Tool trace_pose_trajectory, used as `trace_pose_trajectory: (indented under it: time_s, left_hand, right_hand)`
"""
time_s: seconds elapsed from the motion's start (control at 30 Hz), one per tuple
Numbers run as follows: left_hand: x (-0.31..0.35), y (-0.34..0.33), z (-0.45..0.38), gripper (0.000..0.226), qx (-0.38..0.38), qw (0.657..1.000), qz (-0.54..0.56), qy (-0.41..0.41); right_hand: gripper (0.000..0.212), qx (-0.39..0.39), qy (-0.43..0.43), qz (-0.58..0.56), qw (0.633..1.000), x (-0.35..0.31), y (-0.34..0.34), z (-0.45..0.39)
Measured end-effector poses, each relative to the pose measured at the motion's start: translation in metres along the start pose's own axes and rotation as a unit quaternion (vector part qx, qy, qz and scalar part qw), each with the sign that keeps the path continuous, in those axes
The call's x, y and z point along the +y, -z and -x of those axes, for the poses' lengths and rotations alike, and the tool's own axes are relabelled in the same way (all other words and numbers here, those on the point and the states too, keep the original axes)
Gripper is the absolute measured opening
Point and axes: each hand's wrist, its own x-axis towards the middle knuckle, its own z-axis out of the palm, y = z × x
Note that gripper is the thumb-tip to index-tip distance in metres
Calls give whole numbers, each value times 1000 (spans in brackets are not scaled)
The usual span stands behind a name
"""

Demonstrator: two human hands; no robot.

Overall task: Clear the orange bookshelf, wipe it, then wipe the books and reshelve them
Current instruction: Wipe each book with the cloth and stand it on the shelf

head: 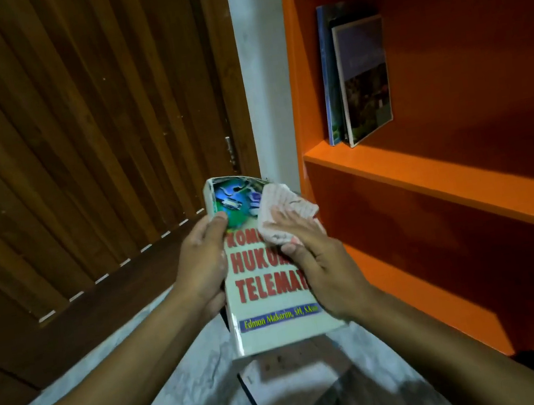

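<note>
Dark brown wooden slats (68, 135) fill the wall on the left, and a pale marble floor (192, 404) lies below. On the right stands the bright orange bookshelf (429, 185), with two thin books (358, 77) upright on one shelf, close to its left side. In front of it, the left hand (200, 264) has its grip curled round the left edge of a thick white book with big red letters (268, 289). The right hand (323, 263) presses a pale pink cloth (285, 210) flat on the cover with straight fingers
</note>
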Motion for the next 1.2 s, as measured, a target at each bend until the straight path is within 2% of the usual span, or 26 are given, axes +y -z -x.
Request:
trace_pose_trajectory:
  time_s: [0.17,0.33,0.43,0.5,0.57,0.67,0.73,0.8,1.0,1.1,1.2]
  left_hand:
    - [18,24,-15,30,85,995,48,-5]
    - [25,48,-19,35,121,991,47,-27]
    - [25,58,-19,35,115,992,17,-44]
    - [22,62,-18,35,99,994,-13,-49]
    - [18,61,-13,30,72,995,-50,-49]
    - [7,55,-1,27,15,996,-87,-21]
    - [-1,45,8,27,-22,994,-105,0]
    - [-10,31,16,26,-47,992,-110,25]
    - [-34,-9,24,24,-80,995,-39,50]
    - [-33,-10,14,27,-40,998,25,50]
    - [-24,-4,-3,35,5,995,89,43]
  right_hand:
    - [43,-50,34,-42,997,5,-16,23]
    - [35,-85,41,-34,995,1,-22,37]
    - [20,-116,5,-54,992,-8,-16,35]
    - [25,-67,-24,-74,995,-13,-12,27]
    - [37,14,-95,-115,989,-12,-5,18]
    - [37,142,-171,-221,949,-8,1,5]
    - [34,210,-143,-216,943,-10,4,0]
    - [33,240,-96,-190,947,-17,2,-5]
    - [32,113,-44,-46,992,-15,-30,-3]
    - [37,71,-71,-86,991,-14,-39,8]
    - [44,18,-57,-96,994,-16,-44,22]
